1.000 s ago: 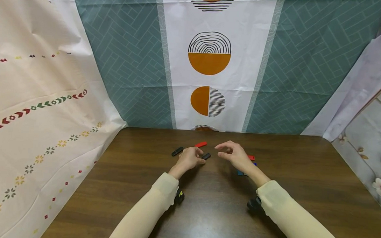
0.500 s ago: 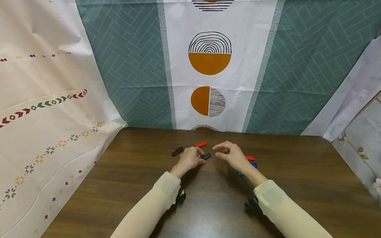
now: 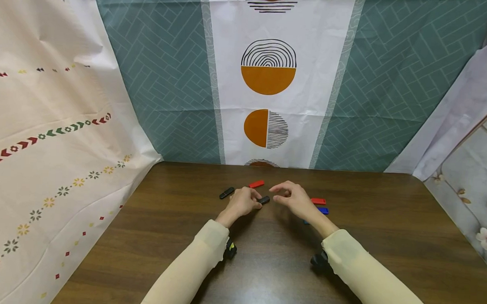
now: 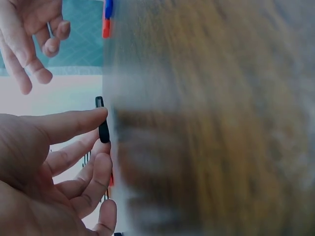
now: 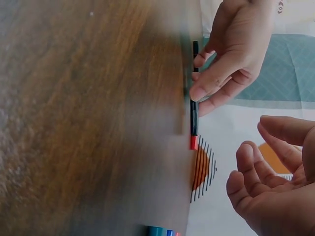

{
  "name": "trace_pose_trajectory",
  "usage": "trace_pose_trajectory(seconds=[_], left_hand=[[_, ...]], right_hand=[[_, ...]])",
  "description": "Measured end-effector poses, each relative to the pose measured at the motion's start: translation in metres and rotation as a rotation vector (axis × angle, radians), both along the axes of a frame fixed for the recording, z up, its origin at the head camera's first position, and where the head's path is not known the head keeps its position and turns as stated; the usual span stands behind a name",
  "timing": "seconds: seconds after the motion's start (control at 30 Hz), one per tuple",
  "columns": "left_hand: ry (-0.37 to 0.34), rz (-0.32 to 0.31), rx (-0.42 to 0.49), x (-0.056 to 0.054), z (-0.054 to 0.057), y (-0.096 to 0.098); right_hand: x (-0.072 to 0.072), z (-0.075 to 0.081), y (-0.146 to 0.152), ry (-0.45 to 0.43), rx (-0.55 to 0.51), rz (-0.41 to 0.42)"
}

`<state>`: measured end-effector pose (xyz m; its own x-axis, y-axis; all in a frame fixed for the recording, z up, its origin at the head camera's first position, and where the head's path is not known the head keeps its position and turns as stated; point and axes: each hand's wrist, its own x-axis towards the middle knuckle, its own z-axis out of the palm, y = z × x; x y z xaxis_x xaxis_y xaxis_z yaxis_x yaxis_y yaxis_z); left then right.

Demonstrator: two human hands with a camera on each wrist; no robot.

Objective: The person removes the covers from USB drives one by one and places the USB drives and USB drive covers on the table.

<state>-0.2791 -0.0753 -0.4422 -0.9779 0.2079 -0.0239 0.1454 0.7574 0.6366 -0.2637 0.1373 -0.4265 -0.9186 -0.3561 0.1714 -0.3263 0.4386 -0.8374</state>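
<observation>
My left hand (image 3: pixel 241 202) pinches a small black USB stick (image 3: pixel 264 200) between thumb and fingertips, low at the tabletop. In the left wrist view, the end of that black stick (image 4: pixel 99 101) with a loop-like opening sticks out past the thumb. A second black stick (image 3: pixel 227 193) lies to the left of this hand, and a red stick (image 3: pixel 256 184) lies just behind it. My right hand (image 3: pixel 297 202) hovers a short way to the right, fingers gently curved and apart from the thumb, with nothing between them.
Beside the right hand on the brown table (image 3: pixel 263 269) lie another red stick (image 3: pixel 319 201), a blue stick (image 3: pixel 323 210) and a teal one (image 3: pixel 306 222) mostly behind the wrist. A patterned cloth (image 3: pixel 181 100) hangs at the table's back edge.
My right hand has drifted slightly left, toward the left hand, so more of the red and blue sticks beside it shows. The left hand keeps its pinch nearly in place.
</observation>
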Motion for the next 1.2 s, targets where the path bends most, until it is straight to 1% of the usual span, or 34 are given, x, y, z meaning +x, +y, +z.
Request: trace_pose_trajectory(seconds=[0.2,0.37,0.57,0.73,0.8,1.03,1.2], left_hand=[[-0.003,-0.026,0.030,0.001,0.004,-0.001],[0.014,-0.041,0.044,0.003,0.007,-0.001],[0.023,-0.072,0.068,0.007,0.013,0.001],[0.025,-0.093,0.091,0.012,0.016,0.001],[0.028,-0.106,0.102,0.014,0.017,0.000],[0.039,-0.162,0.134,0.020,0.021,0.001],[0.053,-0.213,0.137,0.024,0.025,0.004]], right_hand=[[0.000,0.000,0.001,-0.002,0.007,-0.007],[0.001,0.000,0.003,0.004,0.001,-0.012],[0.004,0.000,0.011,0.017,0.002,-0.024],[0.007,-0.001,0.020,0.011,0.001,-0.011],[0.009,-0.001,0.022,0.005,-0.004,-0.007],[0.018,0.000,0.027,-0.007,-0.009,-0.041],[0.021,-0.001,0.030,-0.024,-0.028,-0.033]])
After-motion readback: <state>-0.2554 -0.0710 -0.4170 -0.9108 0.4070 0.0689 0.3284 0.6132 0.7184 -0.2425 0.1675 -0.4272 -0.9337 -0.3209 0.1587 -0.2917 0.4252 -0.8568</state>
